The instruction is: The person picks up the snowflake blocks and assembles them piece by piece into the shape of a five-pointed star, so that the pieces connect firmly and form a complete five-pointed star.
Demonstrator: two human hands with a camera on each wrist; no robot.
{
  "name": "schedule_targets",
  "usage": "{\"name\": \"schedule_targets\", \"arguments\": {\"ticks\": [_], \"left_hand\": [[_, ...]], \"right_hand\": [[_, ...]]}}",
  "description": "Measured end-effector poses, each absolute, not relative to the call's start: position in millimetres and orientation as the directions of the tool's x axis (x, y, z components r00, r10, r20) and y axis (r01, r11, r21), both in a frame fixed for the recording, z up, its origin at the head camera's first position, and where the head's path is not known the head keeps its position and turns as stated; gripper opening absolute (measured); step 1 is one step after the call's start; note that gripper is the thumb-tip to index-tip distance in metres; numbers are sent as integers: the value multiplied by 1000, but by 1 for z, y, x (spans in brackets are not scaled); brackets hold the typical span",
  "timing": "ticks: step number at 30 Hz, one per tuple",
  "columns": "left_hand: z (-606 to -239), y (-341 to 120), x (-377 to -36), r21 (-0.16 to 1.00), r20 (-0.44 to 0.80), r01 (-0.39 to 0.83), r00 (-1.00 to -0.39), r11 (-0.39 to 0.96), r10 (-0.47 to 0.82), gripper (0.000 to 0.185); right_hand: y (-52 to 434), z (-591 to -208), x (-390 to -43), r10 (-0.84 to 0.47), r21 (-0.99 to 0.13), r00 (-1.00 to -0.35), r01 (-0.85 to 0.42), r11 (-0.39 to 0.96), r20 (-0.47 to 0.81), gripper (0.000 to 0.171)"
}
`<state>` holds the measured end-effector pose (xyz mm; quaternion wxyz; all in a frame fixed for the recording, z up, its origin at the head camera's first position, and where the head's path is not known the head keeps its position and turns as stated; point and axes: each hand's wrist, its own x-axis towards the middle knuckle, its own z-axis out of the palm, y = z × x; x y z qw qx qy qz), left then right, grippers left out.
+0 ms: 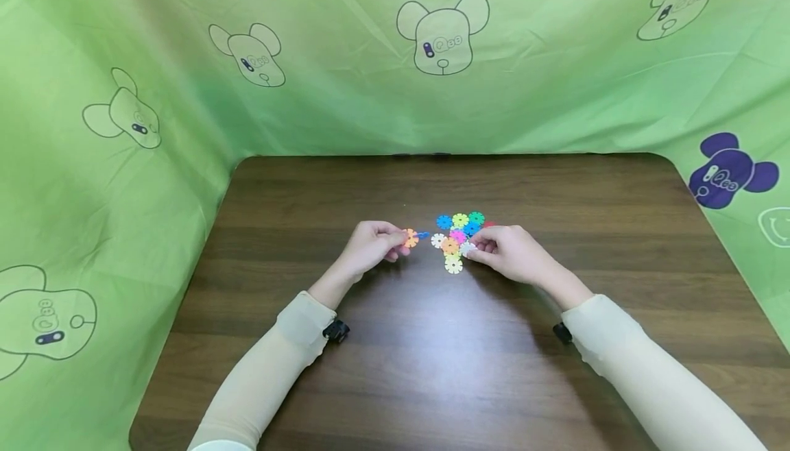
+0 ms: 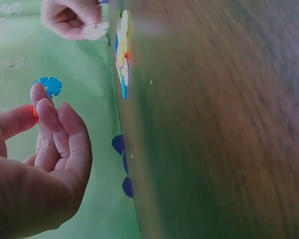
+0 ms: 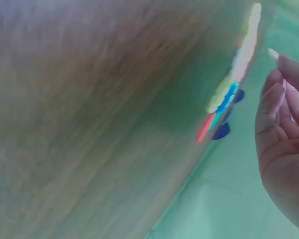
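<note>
My left hand pinches an orange notched plastic disc between thumb and fingers. Joined to that disc is a blue notched disc, which appears nearly edge-on in the head view and sticks out toward the right. The right hand pinches a white notched disc by its edge; the right wrist view shows only a sliver of that white disc beyond the fingertips. Between the hands lies a loose group of flat notched discs, among them a pink one, an orange one and a pale yellow one.
At the back of the group lie a blue disc, a yellow disc and a green disc. A red disc is partly hidden by the right hand. Green printed cloth hangs around the dark wooden table.
</note>
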<state>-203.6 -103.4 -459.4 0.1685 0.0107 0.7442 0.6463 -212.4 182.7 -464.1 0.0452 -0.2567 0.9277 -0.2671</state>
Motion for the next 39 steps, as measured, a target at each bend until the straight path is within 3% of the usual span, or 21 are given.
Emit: {"name": "schedule_targets", "arguments": {"ticks": [8, 17, 30, 39], "left_hand": [[-456, -87, -199, 968, -249, -229, -928, 101, 278, 16], [-455, -71, -195, 975, -222, -216, -924, 55, 310, 16], [-454, -65, -189, 977, -209, -208, -932, 36, 297, 14], [-458, -61, -188, 977, -214, -213, -945, 29, 246, 11]], "right_hand": [[172, -449, -188, -502, -503, -820, -568, 651, 277, 6], [151, -449, -176, -499, -394, -687, -718, 573, 527, 11], [145, -452, -175, -545, -277, -561, -810, 517, 623, 37], [138, -449, -176, -573, -225, -526, -828, 513, 629, 38]]}}
